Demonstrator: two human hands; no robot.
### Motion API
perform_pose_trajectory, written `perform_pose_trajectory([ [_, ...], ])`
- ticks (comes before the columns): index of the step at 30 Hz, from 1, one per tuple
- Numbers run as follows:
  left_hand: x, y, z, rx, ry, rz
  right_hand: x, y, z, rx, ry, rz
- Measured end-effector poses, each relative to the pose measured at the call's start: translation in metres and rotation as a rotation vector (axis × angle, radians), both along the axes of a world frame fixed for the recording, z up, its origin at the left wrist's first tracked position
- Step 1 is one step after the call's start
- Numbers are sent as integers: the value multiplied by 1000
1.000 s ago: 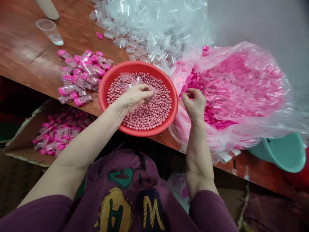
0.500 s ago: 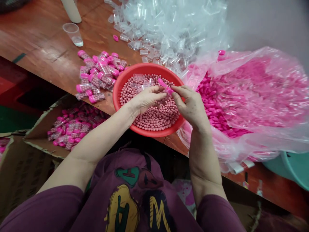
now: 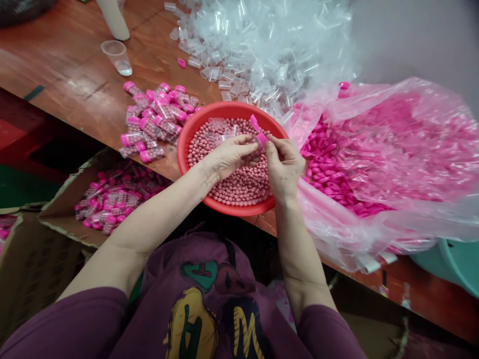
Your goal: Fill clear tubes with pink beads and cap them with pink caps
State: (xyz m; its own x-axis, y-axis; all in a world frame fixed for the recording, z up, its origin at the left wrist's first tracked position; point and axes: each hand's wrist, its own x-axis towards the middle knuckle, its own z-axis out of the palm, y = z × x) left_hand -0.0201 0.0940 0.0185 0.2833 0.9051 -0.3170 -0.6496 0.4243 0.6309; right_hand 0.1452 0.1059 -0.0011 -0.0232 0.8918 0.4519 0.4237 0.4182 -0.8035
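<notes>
Over the red basin [image 3: 182, 154] of small pink beads [image 3: 239, 192], my two hands meet. My left hand [image 3: 236, 155] is closed around a small clear tube, mostly hidden by the fingers. My right hand [image 3: 285, 162] pinches a bright pink flip-top cap [image 3: 255, 122] at the tube's mouth; its lid sticks up and away. Whether the cap is fully seated I cannot tell. Several loose clear tubes [image 3: 217, 124] lie on the beads behind my left hand.
Capped, bead-filled tubes [image 3: 160, 117] are heaped left of the basin, with more in a cardboard box [image 3: 60, 199] below. Empty clear tubes [image 3: 262, 50] are piled behind. A plastic bag [image 3: 411, 149] of pink caps lies right. A plastic cup [image 3: 117, 57] stands far left.
My right hand and forearm have shifted left, closer to my left hand. The pink cap's raised lid stands more upright. My left hand has barely moved.
</notes>
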Motion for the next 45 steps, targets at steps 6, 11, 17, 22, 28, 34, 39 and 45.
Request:
perform_pose_trajectory([
  [6,3,-1,3,18,6,38,6,4,-1,215,-176,31],
  [11,7,-1,-2,99,60,117,10,2,10,265,-324,109],
  [17,7,-2,-11,286,251,140,17,4,11,204,-302,169],
  [22,6,-2,-13,386,347,91,15,1,0,257,-221,112],
  [28,9,0,-15,359,362,104,8,-8,-3,335,-414,97],
  [34,6,-6,-2,284,337,19,18,13,3,8,-123,160],
  [39,1,-9,8,137,184,-217,21,35,7,-368,323,321],
  [45,-2,0,2,5,17,-50,24,16,1,-4,-38,276],
])
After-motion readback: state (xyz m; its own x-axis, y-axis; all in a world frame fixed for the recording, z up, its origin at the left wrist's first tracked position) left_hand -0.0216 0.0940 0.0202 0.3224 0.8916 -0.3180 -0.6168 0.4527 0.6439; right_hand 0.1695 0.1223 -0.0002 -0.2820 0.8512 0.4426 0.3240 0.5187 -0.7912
